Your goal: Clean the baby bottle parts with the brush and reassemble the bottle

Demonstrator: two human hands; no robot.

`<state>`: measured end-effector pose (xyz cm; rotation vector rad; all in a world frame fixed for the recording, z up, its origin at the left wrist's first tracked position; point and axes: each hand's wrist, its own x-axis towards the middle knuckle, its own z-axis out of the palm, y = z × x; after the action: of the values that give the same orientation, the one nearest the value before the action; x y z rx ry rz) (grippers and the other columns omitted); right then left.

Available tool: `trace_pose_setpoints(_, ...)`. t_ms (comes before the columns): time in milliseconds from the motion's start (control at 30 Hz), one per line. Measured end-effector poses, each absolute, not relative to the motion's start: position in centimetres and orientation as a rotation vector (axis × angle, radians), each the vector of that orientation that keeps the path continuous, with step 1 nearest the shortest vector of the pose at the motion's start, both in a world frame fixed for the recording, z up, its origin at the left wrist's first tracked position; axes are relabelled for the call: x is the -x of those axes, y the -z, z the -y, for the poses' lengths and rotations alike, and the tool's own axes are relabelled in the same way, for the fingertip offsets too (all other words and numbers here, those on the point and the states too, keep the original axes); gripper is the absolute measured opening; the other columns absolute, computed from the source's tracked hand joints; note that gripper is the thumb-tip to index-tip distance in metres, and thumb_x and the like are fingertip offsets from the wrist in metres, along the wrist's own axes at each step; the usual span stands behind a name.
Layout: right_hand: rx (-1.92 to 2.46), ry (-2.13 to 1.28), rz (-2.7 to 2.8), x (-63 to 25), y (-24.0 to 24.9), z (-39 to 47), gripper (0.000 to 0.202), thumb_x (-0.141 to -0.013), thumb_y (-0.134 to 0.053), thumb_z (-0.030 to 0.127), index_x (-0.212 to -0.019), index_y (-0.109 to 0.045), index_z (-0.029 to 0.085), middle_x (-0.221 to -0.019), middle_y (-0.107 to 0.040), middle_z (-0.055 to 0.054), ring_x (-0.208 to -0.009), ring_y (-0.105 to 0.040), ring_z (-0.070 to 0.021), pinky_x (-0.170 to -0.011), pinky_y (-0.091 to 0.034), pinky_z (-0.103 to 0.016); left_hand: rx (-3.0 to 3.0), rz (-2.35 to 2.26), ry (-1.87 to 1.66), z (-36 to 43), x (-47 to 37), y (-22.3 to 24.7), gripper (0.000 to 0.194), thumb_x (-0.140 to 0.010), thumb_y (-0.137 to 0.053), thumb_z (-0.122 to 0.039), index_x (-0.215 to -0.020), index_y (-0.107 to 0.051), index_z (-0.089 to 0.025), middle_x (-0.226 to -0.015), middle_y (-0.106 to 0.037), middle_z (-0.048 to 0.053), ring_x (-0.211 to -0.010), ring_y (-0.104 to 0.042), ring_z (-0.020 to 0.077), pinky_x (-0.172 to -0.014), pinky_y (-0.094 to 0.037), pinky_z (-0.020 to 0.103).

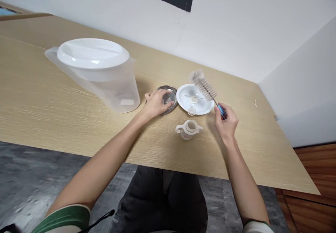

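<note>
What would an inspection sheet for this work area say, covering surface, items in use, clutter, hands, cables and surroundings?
Surface: pale wood-grain table; bare around the bottle.
Items in use: bristle brush; metal dish with clear pieces; white bowl with small parts; two-handled bottle, upright, mouth uncovered.
Clutter: small pale curved strip, far right; lidded jug, left.
Left hand: over the metal dish; grip unclear.
Right hand: holds the brush's blue handle.
Cables: dark cord by the left sleeve; on the table, nothing seen.
Surroundings: white wall behind, grey floor, wooden cabinet right.
</note>
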<state>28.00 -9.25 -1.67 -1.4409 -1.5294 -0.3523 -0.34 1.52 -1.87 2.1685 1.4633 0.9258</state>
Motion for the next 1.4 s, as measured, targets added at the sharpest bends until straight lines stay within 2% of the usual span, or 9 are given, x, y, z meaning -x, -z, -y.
trace_pose_setpoints(133,1.445,0.354,1.491,-28.1,1.5,9.3,0.027,-0.097,-0.059,0.041,-0.107,-0.072,0.02,-0.103,-0.077,-0.01,-0.093,-0.073,-0.0226,-0.085,-0.058,-0.039,-2.128,-1.437,-1.16,-1.2,0.3,1.1,0.024,-0.095,-0.054,-0.04,-0.095,-0.07,-0.022,-0.105,-0.076,0.008,-0.106,-0.062,0.0284,-0.097,-0.035,0.043)
trace_pose_setpoints(233,1.446,0.369,1.442,-28.3,1.6,9.2,0.027,-0.097,-0.059,0.041,-0.107,-0.072,0.02,-0.101,-0.077,-0.01,-0.091,-0.073,-0.0221,-0.083,-0.058,-0.038,-2.113,-1.47,-1.279,-1.0,0.4,1.0,0.031,-0.097,-0.049,-0.04,-0.075,-0.062,-0.022,-0.083,-0.071,0.006,-0.091,-0.06,0.0242,-0.092,-0.038,0.038)
trace_pose_setpoints(367,1.46,0.37,1.334,-29.0,2.1,8.7,0.029,-0.098,-0.057,0.042,-0.108,-0.071,0.018,-0.101,-0.077,-0.01,-0.091,-0.073,-0.0222,-0.081,-0.059,-0.038,-2.128,-1.403,-1.37,-1.0,0.4,1.0,0.045,-0.097,-0.046,-0.043,-0.06,-0.055,-0.021,-0.071,-0.066,0.005,-0.082,-0.058,0.0223,-0.089,-0.039,0.037)
trace_pose_setpoints(700,1.43,0.339,1.229,-29.3,2.3,8.2,0.027,-0.097,-0.057,0.038,-0.108,-0.071,0.017,-0.101,-0.077,-0.011,-0.091,-0.072,-0.0219,-0.082,-0.057,-0.036,-2.234,-1.355,-0.674,-4.1,-6.2,-3.3,0.044,-0.084,-0.061,-0.061,-0.072,-0.07,-0.02,-0.071,-0.071,0.006,-0.064,-0.06,0.0209,-0.063,-0.039,0.031)
trace_pose_setpoints(800,1.412,0.335,1.23,-29.1,2.2,8.2,0.027,-0.098,-0.057,0.037,-0.107,-0.071,0.017,-0.101,-0.077,-0.011,-0.092,-0.072,-0.0221,-0.083,-0.057,-0.036,-2.406,-1.458,-0.238,-5.3,-9.4,-3.9,0.049,-0.078,-0.066,-0.067,-0.074,-0.075,-0.018,-0.077,-0.075,0.015,-0.072,-0.069,0.0293,-0.069,-0.046,0.036)
trace_pose_setpoints(933,1.411,0.327,1.216,-29.0,2.2,8.1,0.027,-0.099,-0.056,0.037,-0.107,-0.071,0.017,-0.101,-0.077,-0.012,-0.092,-0.072,-0.0216,-0.084,-0.056,-0.035,-2.557,-1.54,0.077,-6.0,-12.5,-3.6,0.068,-0.071,-0.069,-0.074,-0.097,-0.077,-0.012,-0.104,-0.076,0.026,-0.1,-0.072,0.0412,-0.083,-0.051,0.042)
trace_pose_setpoints(1133,1.414,0.306,1.197,-28.8,1.9,8.1,0.028,-0.101,-0.054,0.039,-0.107,-0.071,0.018,-0.103,-0.076,-0.011,-0.095,-0.072,-0.0215,-0.085,-0.056,-0.034,-2.637,-1.635,0.214,-6.3,-14.6,-2.6,0.072,-0.074,-0.069,-0.067,-0.115,-0.074,-0.009,-0.122,-0.071,0.028,-0.115,-0.068,0.0413,-0.095,-0.052,0.043)
trace_pose_setpoints(1267,1.419,0.287,1.192,-28.8,1.8,8.2,0.028,-0.101,-0.053,0.04,-0.107,-0.07,0.019,-0.103,-0.076,-0.011,-0.095,-0.071,-0.022,-0.086,-0.055,-0.035,-2.625,-1.614,0.245,-6.9,-14.6,-2.8,0.058,-0.072,-0.071,-0.055,-0.109,-0.076,-0.01,-0.114,-0.074,0.026,-0.108,-0.07,0.039,-0.089,-0.053,0.039)
trace_pose_setpoints(1400,1.404,0.294,1.213,-28.8,1.9,8.2,0.027,-0.101,-0.052,0.038,-0.108,-0.07,0.019,-0.103,-0.076,-0.01,-0.095,-0.071,-0.0218,-0.087,-0.055,-0.034,-2.519,-1.514,0.342,-7.8,-14.2,-3.9,0.036,-0.071,-0.069,-0.047,-0.077,-0.077,-0.013,-0.08,-0.077,0.017,-0.077,-0.073,0.029,-0.071,-0.052,0.032)
